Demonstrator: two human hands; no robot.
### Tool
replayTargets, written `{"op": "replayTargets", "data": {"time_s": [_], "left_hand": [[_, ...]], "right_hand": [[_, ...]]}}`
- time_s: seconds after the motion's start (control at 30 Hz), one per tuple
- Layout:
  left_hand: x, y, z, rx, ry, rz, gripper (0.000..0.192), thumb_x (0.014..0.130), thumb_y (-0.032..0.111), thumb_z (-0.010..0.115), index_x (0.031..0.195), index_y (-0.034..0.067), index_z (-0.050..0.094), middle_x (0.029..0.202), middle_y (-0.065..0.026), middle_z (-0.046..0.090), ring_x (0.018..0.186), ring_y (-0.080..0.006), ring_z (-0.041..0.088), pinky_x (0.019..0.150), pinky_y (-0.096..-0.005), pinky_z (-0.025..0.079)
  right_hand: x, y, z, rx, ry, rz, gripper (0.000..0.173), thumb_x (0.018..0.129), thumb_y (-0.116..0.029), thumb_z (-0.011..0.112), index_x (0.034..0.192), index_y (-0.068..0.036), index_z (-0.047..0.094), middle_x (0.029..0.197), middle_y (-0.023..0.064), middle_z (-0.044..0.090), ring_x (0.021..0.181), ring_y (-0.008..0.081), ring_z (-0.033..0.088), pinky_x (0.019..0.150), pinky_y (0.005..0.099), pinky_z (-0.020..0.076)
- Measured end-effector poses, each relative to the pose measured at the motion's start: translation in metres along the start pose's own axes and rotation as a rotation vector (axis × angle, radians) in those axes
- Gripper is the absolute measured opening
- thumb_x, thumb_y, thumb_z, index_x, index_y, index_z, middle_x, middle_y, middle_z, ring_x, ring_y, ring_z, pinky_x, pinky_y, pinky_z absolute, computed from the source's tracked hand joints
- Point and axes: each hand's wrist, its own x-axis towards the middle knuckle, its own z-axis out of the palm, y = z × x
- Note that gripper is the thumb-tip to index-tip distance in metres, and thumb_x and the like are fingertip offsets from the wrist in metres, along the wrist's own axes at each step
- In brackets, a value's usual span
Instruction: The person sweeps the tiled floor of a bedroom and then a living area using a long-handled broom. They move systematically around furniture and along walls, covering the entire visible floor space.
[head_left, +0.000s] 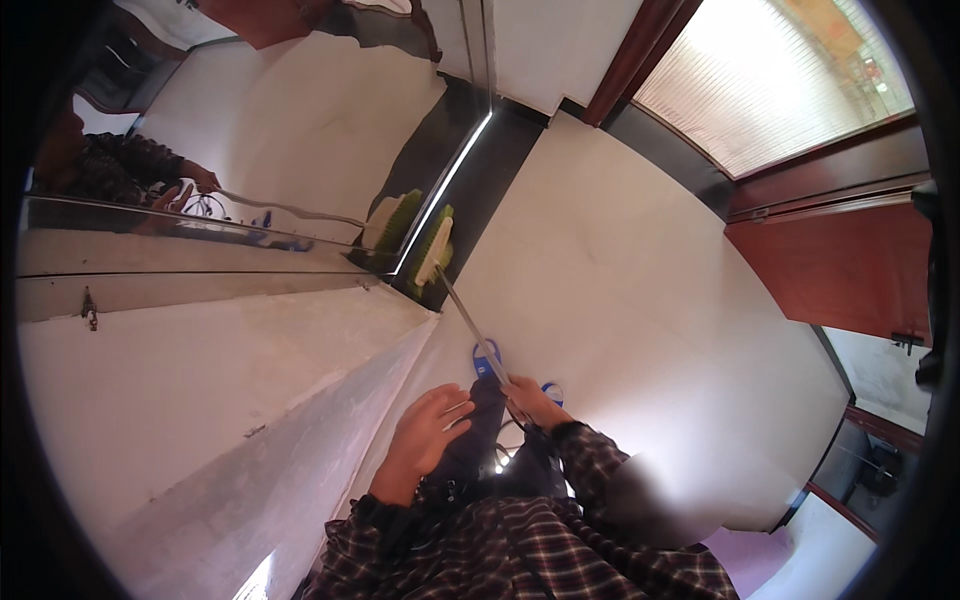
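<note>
My right hand (534, 401) grips the metal pole (471, 322) of a long-handled brush. The brush head (433, 251), cream-backed with green bristles, rests on a dark strip (499, 176) of the floor, close to the foot of a large mirror (300, 127). Its bristle side faces the mirror, which reflects the head, the pole and part of a person in a checked shirt. Nothing is in my left hand (427, 439), held in the air left of the pole with the fingers slightly apart. A blue slipper (486, 358) shows beneath the pole.
Pale floor (615, 262) spreads to the right. A worn, pale wall (195, 375) with a small metal latch (89, 309) runs along the left. At the right, a red door (840, 262) stands below a ribbed glass panel (750, 82).
</note>
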Motion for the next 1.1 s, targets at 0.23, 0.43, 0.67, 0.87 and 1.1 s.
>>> {"op": "replayTargets", "data": {"time_s": [0.23,0.43,0.67,0.87,1.1], "left_hand": [[-0.004,0.007,-0.011,-0.058,-0.021,0.028,0.033,0.097,0.023,0.045,0.122,0.001,0.049,0.12,-0.017,0.057,0.114,-0.0328,0.054,0.097,-0.0463,0.042],[0.0,0.014,-0.003,-0.067,-0.039,0.032,0.035,0.096,0.023,0.046,0.123,0.0,0.047,0.121,-0.0175,0.056,0.114,-0.0329,0.054,0.097,-0.0463,0.042],[-0.002,0.01,-0.002,-0.005,-0.103,0.049,0.033,0.094,0.022,0.049,0.121,0.003,0.05,0.12,-0.016,0.056,0.114,-0.0331,0.053,0.096,-0.0481,0.042],[0.016,0.017,0.026,0.015,-0.246,0.021,0.032,0.093,0.026,0.05,0.118,0.006,0.052,0.116,-0.013,0.058,0.112,-0.0318,0.054,0.096,-0.05,0.042],[0.036,0.02,0.095,0.111,-0.347,-0.031,0.031,0.095,0.026,0.05,0.117,0.005,0.052,0.117,-0.0129,0.058,0.111,-0.0303,0.055,0.096,-0.048,0.042]], "right_hand": [[-0.021,-0.016,0.002,-0.133,0.108,0.011,0.015,0.095,-0.018,0.045,0.1,-0.005,0.052,0.054,-0.0037,0.036,0.039,0.0061,0.035,0.034,0.0226,0.0245],[-0.024,-0.02,0.012,0.067,0.042,0.105,0.011,0.093,-0.018,0.049,0.089,-0.009,0.052,0.057,-0.0021,0.042,0.039,0.0087,0.039,0.033,0.025,0.0269],[0.003,-0.046,0.013,0.034,0.083,-0.027,0.008,0.09,-0.012,0.049,0.09,-0.005,0.052,0.051,0.0019,0.042,0.035,0.0113,0.039,0.033,0.0288,0.0284],[-0.144,-0.031,-0.045,-0.401,0.329,-0.031,0.045,0.083,-0.014,0.047,0.128,-0.008,0.053,0.061,0.0029,0.053,0.044,0.0117,0.049,0.038,0.0263,0.0378],[-0.303,0.044,-0.067,-0.07,0.655,0.166,0.059,0.086,-0.011,0.052,0.142,-0.008,0.036,0.06,0.001,0.049,0.044,0.0097,0.042,0.037,0.0271,0.0345]]}}
